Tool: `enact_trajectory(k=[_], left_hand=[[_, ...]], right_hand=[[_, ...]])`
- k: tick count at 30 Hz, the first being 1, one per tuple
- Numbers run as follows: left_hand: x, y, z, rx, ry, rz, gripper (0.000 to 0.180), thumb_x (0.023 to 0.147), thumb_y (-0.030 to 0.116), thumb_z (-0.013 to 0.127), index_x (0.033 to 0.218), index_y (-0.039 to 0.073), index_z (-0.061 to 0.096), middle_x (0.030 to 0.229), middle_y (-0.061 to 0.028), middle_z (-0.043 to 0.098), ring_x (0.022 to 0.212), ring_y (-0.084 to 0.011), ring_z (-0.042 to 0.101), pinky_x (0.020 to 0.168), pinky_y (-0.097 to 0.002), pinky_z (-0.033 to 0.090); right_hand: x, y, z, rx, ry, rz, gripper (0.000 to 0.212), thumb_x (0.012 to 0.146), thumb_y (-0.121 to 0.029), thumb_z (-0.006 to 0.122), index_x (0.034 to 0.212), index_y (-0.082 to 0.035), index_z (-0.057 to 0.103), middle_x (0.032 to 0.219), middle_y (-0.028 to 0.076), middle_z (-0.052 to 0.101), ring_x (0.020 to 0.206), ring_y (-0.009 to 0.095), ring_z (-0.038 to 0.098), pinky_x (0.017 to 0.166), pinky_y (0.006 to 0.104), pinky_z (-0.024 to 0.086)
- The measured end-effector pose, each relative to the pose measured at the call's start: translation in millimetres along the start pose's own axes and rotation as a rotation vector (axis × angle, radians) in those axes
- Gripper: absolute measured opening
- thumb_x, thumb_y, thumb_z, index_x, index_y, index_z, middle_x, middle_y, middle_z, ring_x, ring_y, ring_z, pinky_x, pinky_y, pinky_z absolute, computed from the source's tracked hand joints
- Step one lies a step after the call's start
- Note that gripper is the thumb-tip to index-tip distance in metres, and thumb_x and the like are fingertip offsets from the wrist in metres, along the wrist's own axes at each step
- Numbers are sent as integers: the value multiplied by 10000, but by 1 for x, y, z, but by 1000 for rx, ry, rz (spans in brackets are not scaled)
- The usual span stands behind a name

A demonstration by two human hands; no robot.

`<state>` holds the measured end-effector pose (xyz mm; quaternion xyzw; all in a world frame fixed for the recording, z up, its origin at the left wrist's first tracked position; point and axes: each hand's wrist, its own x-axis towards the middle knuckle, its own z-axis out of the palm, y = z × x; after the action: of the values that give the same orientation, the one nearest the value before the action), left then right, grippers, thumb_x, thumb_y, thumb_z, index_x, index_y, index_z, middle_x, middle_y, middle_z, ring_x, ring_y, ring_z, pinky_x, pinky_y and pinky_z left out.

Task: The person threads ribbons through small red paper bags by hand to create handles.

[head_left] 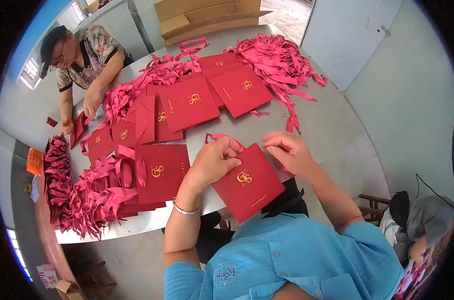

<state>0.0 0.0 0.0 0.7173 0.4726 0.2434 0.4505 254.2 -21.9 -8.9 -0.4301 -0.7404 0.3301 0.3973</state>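
Observation:
My left hand [214,162] is closed on the upper corner of a dark red paper gift bag [254,192], with the thumb on its front face. The bag is tilted in front of my blue shirt and bears a gold emblem. A pink ribbon [226,137] loops out behind my left fingers. Beside the bag's upper right edge is my right hand [292,152], its thumb and fingers pinched together. A bit of pink shows below that hand, but what its fingertips hold is hidden. Nearest to my left forearm lies another red bag [162,185] with a ribbon handle.
Red bags [189,117] overlap on the metal table [337,135]. Heaps of pink ribbon [272,55] lie at the far side, and ribbon-handled bags [57,175] are packed at left. A co-worker [94,55] handles a red bag at far left. An open cardboard box [212,30] stands behind.

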Motion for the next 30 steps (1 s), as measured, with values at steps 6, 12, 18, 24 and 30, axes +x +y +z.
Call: enact_trajectory(k=[6,12,18,24,30], left_hand=[[-3,16,7,-304,-270,7,293,806,-59,693,1056,6,556,799,-17,656,753,-60,582,666,-216,469],[-11,16,10,-478,-335,28,278,822,-73,685,1056,13,562,883,-17,659,797,-55,581,694,-208,472],[-31,16,23,-549,-344,-27,223,852,-52,663,1049,5,575,881,1,637,795,-59,570,722,-210,477],[-49,35,34,-351,-279,-32,123,844,-65,625,955,-17,613,845,26,620,793,-36,545,690,-209,451],[-55,34,50,-375,-224,-105,104,839,-70,601,929,-19,611,841,38,606,783,-28,532,663,-196,431]], right_hand=[[4,-6,5,156,-151,-79,100,875,-2,640,967,0,678,988,92,673,946,172,627,852,303,493],[-16,3,15,483,-84,-17,116,882,10,645,994,-1,672,968,74,632,888,134,606,758,251,480],[-25,-1,19,370,-86,-138,106,883,29,639,981,2,670,987,61,604,839,103,571,703,228,457],[-37,-6,34,411,-69,-117,97,889,16,640,981,1,664,979,57,608,821,96,574,691,228,460],[-44,-18,25,602,-125,134,90,907,-7,627,989,4,662,972,52,632,860,93,593,736,226,477]])
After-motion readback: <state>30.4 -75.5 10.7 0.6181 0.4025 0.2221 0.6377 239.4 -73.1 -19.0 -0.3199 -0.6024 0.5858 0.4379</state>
